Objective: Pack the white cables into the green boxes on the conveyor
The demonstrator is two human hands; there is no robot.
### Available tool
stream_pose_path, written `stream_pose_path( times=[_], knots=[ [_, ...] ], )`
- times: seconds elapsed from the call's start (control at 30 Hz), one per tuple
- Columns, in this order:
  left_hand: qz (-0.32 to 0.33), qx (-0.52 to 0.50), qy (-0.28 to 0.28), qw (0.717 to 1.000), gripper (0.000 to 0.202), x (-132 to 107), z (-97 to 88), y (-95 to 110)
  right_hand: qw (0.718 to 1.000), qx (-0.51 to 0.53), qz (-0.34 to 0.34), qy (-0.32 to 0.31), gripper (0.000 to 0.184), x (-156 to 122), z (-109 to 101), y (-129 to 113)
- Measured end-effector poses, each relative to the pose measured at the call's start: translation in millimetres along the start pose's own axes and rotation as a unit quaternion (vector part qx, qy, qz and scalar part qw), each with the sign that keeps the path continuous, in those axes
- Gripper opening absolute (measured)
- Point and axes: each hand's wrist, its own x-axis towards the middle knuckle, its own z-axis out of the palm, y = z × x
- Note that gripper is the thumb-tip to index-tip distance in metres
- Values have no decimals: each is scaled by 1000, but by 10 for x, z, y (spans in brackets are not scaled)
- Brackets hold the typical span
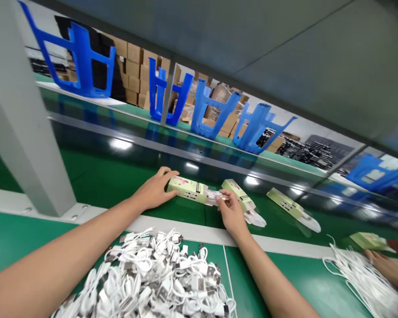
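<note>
My left hand (154, 189) rests on a pale green card package (186, 190), its fingers curled over the card's far edge. That package's clear plastic end (215, 197) is pinched between the fingers of my right hand (232, 213). Just beyond lies a second green package (237, 194), and a third (293, 210) sits further right on the green belt (96, 176). Below my forearms is a heap of white bundled cables (142, 278). At the right edge, a co-worker's hands (391, 265) are near another green package (368, 240) and loose white cables (361, 278).
A grey steel post (23, 132) stands at the left of the belt. A white rail (185, 229) separates the belt from the green bench (20, 238). Blue plastic racks (82, 66) stand on a shelf beyond a glass panel, with stacked cardboard cartons (132, 66) behind.
</note>
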Motion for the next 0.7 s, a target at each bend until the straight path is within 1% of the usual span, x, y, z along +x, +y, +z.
stream_pose_path(
  times=[0.1,0.13,0.23,0.3,0.37,0.47,0.6,0.7],
  knots=[
    [3,-22,-27,999,75,-23,39,-20,999,22,23,5,39,144,-18,32],
    [8,-27,-42,999,75,-17,55,-29,999,22,27,-1,37,183,-42,42],
    [28,-51,-80,995,57,10,83,-21,999,22,28,-5,33,261,-125,68],
    [32,-63,-83,994,52,15,79,19,999,31,27,13,34,292,-164,83],
    [35,-62,-82,994,52,6,61,71,998,42,31,28,33,315,-185,101],
    [40,-59,-91,993,53,-12,35,127,998,53,33,30,29,344,-199,129],
    [46,-61,-95,993,55,-17,34,127,996,68,25,50,34,368,-213,149],
    [49,-51,-99,993,53,-23,42,109,997,63,20,47,36,356,-226,136]
  ],
)
